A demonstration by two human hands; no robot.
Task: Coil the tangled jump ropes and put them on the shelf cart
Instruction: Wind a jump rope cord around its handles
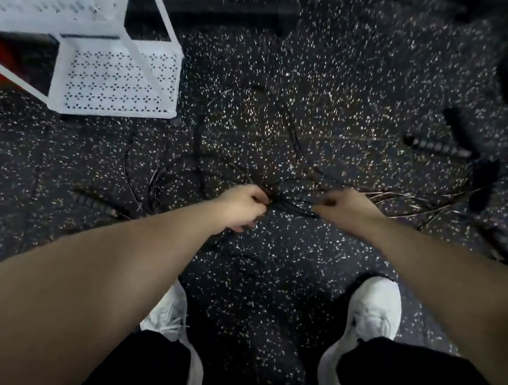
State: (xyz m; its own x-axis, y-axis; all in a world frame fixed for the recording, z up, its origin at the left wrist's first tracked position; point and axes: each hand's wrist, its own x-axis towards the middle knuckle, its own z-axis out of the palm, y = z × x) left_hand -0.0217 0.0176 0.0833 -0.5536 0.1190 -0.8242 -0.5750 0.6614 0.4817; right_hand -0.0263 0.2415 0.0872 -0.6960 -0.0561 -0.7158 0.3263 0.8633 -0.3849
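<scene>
Tangled black jump ropes lie on the speckled floor, to the right of and nearer than the white perforated shelf cart. Left hand pinches the knot with curled fingers. Right hand grips strands just beside it. Ribbed handles lie farther right.

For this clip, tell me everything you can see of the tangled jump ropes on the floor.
The jump ropes are thin dark cords, some glinting like wire, spread in loose loops over the speckled floor. Several strands meet in a knot between the left hand and right hand, which both pinch cords there. Ribbed black handles lie apart: one at right, one at lower left. None is coiled or on the white cart.
</scene>
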